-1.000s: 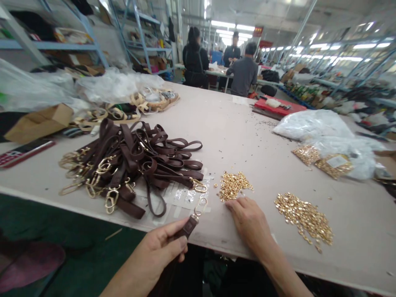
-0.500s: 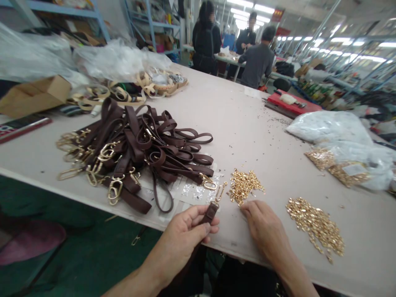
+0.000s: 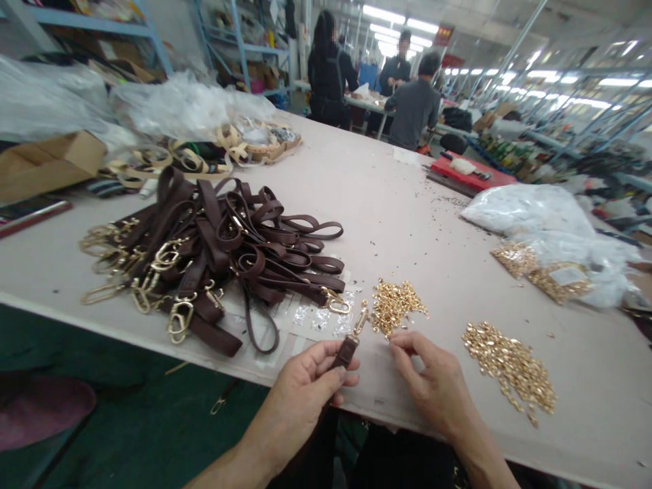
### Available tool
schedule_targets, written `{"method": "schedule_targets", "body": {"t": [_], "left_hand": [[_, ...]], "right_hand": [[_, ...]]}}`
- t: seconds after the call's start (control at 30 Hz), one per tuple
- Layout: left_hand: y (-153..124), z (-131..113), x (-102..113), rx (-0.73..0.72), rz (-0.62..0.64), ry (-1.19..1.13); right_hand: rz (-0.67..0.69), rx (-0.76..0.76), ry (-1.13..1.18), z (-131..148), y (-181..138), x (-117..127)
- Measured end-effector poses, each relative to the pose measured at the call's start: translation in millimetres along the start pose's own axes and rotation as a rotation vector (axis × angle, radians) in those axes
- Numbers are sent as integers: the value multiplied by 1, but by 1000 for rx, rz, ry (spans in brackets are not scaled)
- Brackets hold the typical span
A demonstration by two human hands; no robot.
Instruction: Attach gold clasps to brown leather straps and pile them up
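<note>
Left hand (image 3: pixel 310 377) is pinched shut on the end of a brown leather strap (image 3: pixel 346 352), its gold clasp (image 3: pixel 360 318) sticking up over the table (image 3: pixel 407 224) edge. Right hand (image 3: pixel 432 387) sits just beside it, fingertips drawn together at the near edge of a small pile of gold fittings (image 3: pixel 397 305); can't tell if anything's actually pinched. A bigger gold pile (image 3: pixel 509 363) lies off to the right. Further left is a heap of brown straps (image 3: pixel 224 251). Way back, three people stand at another table.
</note>
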State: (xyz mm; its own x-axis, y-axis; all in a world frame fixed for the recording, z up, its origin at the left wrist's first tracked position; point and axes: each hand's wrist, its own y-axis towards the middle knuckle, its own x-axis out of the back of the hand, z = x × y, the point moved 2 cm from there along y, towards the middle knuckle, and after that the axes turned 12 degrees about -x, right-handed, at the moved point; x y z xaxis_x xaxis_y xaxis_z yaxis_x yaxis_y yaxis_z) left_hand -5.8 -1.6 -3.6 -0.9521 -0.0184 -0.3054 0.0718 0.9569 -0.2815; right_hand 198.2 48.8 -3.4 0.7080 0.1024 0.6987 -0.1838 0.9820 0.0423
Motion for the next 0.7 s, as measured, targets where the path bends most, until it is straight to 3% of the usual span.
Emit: {"method": "schedule_targets", "body": {"t": [0.1,0.2,0.43,0.7], "left_hand": [[0,-1,-6,-36,55,1],[-2,1,-13,-44,103,4],[-6,2,-25,-104,177,27],[-11,6,-33,-95,204,114]], "right_hand": [[69,-237,379,10,-13,-6],[76,-313,594,20,-22,-13],[145,-445,697,20,-34,-23],[149,-443,763,14,-47,-23]]}}
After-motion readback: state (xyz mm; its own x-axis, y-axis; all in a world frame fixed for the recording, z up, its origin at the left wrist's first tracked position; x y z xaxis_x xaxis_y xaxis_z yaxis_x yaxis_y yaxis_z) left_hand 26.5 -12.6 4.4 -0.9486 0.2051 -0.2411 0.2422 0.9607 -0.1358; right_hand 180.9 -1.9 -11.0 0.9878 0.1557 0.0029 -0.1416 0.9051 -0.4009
